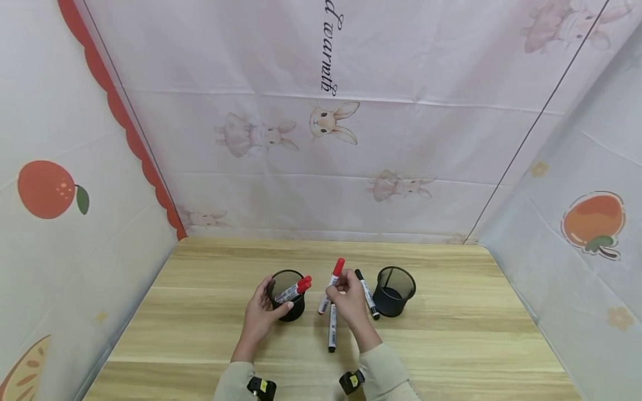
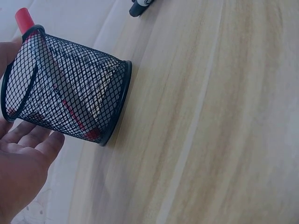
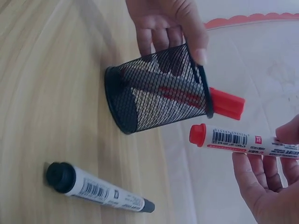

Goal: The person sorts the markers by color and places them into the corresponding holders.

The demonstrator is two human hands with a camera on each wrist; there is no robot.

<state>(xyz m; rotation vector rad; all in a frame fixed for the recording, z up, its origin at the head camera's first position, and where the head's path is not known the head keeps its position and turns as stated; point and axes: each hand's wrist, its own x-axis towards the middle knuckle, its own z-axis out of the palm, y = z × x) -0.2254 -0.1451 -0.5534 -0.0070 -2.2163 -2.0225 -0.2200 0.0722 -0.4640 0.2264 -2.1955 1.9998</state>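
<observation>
My left hand (image 1: 257, 318) grips a black mesh pen cup (image 1: 293, 313), thumb at the rim and fingers round the far side. Red-capped markers (image 1: 295, 288) lean inside it, caps above the rim. To the right of this cup, my right hand (image 1: 350, 302) pinches another red marker (image 1: 338, 267), its cap pointing up and away. In the right wrist view, the red end of this marker (image 3: 224, 138) is near the cup's rim but apart from it. A black marker (image 1: 332, 329) lies on the table just below the right hand.
A second black mesh pen cup (image 1: 393, 303) stands to the right, with a second black marker (image 1: 368, 295) lying at its left side. Printed cloth walls (image 1: 321, 211) enclose the wooden table (image 1: 451, 356) at the back and sides.
</observation>
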